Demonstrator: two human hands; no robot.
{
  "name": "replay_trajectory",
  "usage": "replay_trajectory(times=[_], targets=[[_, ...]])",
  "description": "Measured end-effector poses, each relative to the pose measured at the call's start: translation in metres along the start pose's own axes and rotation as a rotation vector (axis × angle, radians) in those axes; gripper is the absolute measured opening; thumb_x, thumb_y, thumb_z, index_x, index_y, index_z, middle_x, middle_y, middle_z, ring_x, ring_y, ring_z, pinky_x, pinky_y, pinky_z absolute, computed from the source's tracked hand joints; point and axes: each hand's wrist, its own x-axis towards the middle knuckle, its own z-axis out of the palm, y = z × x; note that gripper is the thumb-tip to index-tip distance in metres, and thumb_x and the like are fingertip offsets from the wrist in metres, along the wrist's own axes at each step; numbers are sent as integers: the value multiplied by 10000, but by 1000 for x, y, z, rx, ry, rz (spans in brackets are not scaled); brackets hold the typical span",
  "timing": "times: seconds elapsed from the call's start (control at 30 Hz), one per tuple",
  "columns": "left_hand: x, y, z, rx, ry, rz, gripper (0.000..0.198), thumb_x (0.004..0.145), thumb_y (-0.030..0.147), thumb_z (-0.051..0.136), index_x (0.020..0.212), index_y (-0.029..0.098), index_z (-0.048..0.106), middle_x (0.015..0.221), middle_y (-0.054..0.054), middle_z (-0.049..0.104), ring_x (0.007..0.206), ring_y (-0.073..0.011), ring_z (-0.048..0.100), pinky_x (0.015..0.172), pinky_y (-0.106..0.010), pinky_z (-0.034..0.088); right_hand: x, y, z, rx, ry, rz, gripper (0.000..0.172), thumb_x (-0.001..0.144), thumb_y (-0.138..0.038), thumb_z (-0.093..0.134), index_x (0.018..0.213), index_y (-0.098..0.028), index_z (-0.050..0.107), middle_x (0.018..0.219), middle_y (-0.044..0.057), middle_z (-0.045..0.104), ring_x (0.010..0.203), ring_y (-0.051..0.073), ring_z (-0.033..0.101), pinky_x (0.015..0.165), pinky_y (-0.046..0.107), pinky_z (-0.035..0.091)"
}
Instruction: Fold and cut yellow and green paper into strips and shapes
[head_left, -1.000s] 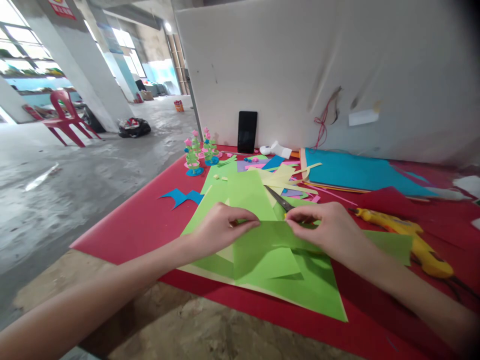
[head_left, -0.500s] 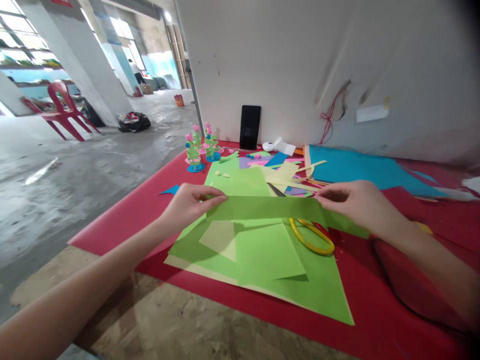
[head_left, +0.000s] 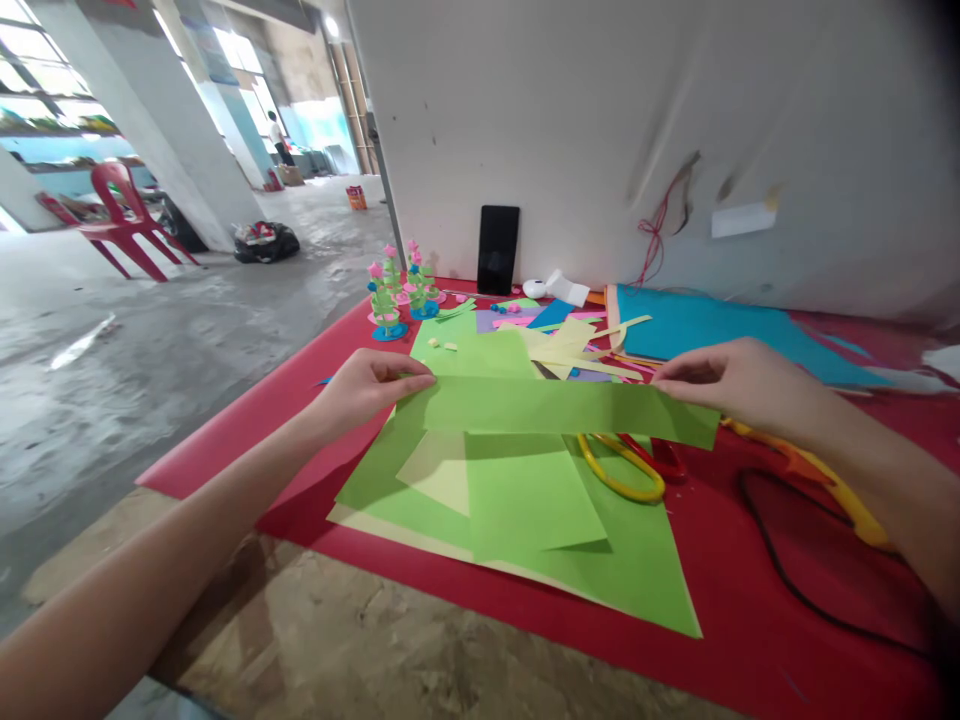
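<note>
A long green paper strip (head_left: 555,408) is stretched out level above the table. My left hand (head_left: 367,385) pinches its left end and my right hand (head_left: 731,380) pinches its right end. Below the strip lie larger green paper sheets (head_left: 525,510) on the red table cover (head_left: 255,440). Yellow-handled scissors (head_left: 619,475) rest on the sheets, partly hidden behind the strip.
Blue paper sheets (head_left: 712,325) and mixed paper scraps (head_left: 559,345) lie at the back. Small paper trees (head_left: 397,295) stand at the back left by a black phone (head_left: 498,249) leaning on the white board. A yellow glue gun (head_left: 832,480) with a black cord lies at the right.
My hands have moved apart from the middle, lifting the green strip and pulling it out flat and long. The scissors beneath have come into view.
</note>
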Motion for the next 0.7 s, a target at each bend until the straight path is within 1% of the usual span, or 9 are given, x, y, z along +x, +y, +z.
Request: replay_trajectory(times=[0.13, 0.23, 0.33, 0.4, 0.5, 0.57, 0.6, 0.63, 0.7], targets=[[2, -4, -5, 22, 12, -20, 222, 663, 367, 659, 761, 171, 695, 737, -39, 702, 656, -168, 631, 587, -243, 506, 2, 8, -3, -29, -58, -16, 253, 723, -346, 513, 715, -159, 683, 762, 69, 696, 731, 183, 607, 639, 272, 403], [4, -10, -8, -17, 32, -63, 253, 647, 379, 668, 774, 163, 699, 751, -40, 704, 665, -173, 634, 606, -253, 510, 8, 22, -7, -78, -92, 16, 222, 680, -362, 559, 688, -179, 685, 729, 46, 697, 704, 188, 605, 622, 272, 410], [6, -16, -8, -12, -12, -80, 261, 639, 388, 671, 765, 162, 704, 751, -38, 704, 671, -174, 632, 615, -256, 506, 14, 36, -15, -126, -103, 32, 190, 650, -368, 586, 687, -213, 688, 707, 15, 695, 677, 175, 603, 613, 260, 413], [7, -19, -7, 14, -20, -74, 265, 638, 391, 669, 766, 161, 705, 753, -40, 704, 675, -175, 630, 615, -257, 502, 16, 44, -23, -169, -70, 49, 152, 634, -340, 601, 664, -220, 689, 690, 15, 691, 668, 177, 601, 612, 267, 405], [8, -21, -3, 32, 5, -62, 286, 663, 396, 641, 793, 148, 699, 760, -53, 704, 668, -174, 629, 603, -257, 498, 16, 52, -34, -235, 69, 115, 112, 604, -277, 630, 620, -180, 683, 665, 72, 680, 662, 218, 596, 598, 315, 389], [7, -21, 1, 44, -7, -46, 286, 678, 395, 626, 788, 142, 697, 748, -54, 702, 645, -165, 623, 575, -243, 487, 15, 49, -34, -229, 160, 123, 145, 629, -290, 623, 660, -161, 681, 691, 103, 679, 679, 234, 598, 598, 329, 392], [6, -20, 4, 55, -23, -35, 279, 680, 392, 624, 776, 141, 697, 736, -51, 701, 628, -158, 616, 554, -232, 476, 14, 44, -31, -207, 187, 98, 172, 651, -313, 611, 700, -164, 680, 726, 104, 683, 698, 233, 601, 609, 327, 400], [5, -20, 7, 70, -40, -23, 270, 682, 388, 624, 764, 141, 697, 723, -46, 699, 608, -148, 606, 530, -218, 461, 12, 38, -24, -176, 201, 53, 193, 679, -339, 591, 743, -179, 677, 769, 92, 687, 723, 223, 606, 626, 318, 409], [3, -17, 12, 100, -61, 7, 263, 697, 383, 612, 753, 139, 694, 693, -37, 691, 540, -119, 570, 471, -196, 419, 8, 19, -5, -101, 186, -87, 189, 717, -349, 560, 797, -219, 673, 886, 48, 687, 814, 201, 605, 712, 296, 423]])
